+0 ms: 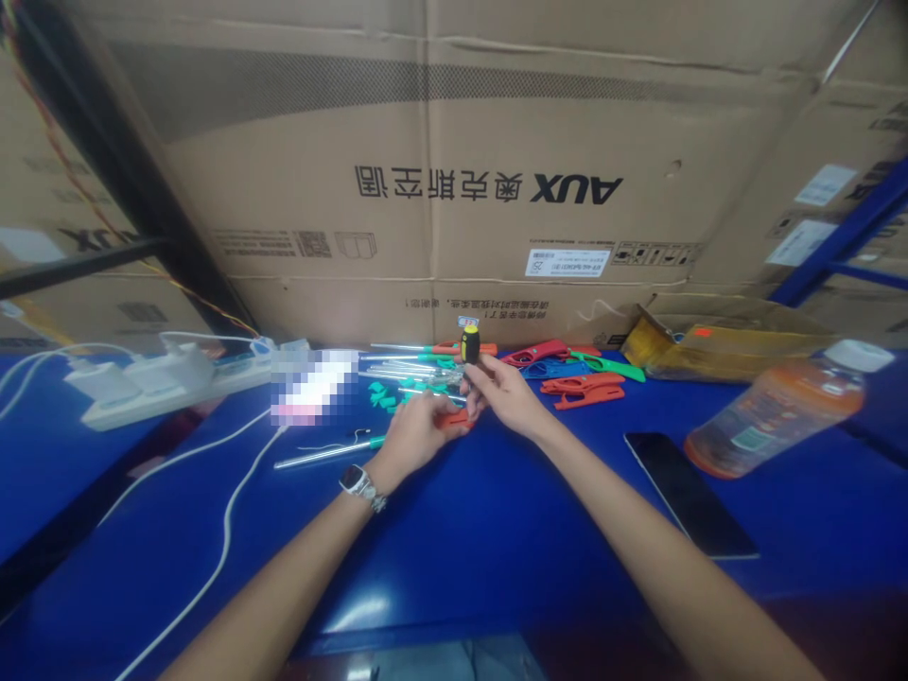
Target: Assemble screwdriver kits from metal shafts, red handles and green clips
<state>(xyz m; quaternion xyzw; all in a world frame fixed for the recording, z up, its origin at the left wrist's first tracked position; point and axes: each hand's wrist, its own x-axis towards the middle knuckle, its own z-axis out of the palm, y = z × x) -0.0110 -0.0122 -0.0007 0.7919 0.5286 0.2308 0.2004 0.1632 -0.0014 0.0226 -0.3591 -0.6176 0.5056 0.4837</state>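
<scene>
My left hand (418, 430), wearing a wristwatch (358, 482), is closed around a long-neck lighter with an orange handle (454, 418). The lighter's metal tube (319, 454) and green collar point out to the left. My right hand (507, 392) grips a screwdriver (470, 345) with a yellow-and-black handle, held upright above the orange handle; its tip is hidden by my fingers. Behind my hands lie several metal tubes (408, 370) and small green pieces (383, 397). Right of them are orange handle shells (585, 388), a red shell (535, 353) and a green shell (617, 366).
A white power strip (163, 397) with plugs and a white cable (227, 520) lie on the left. To the right are a black phone (688, 492), a bottle of orange drink (780, 411) and an open box (724, 340). A large cardboard panel (454, 123) stands behind the blue table (454, 567).
</scene>
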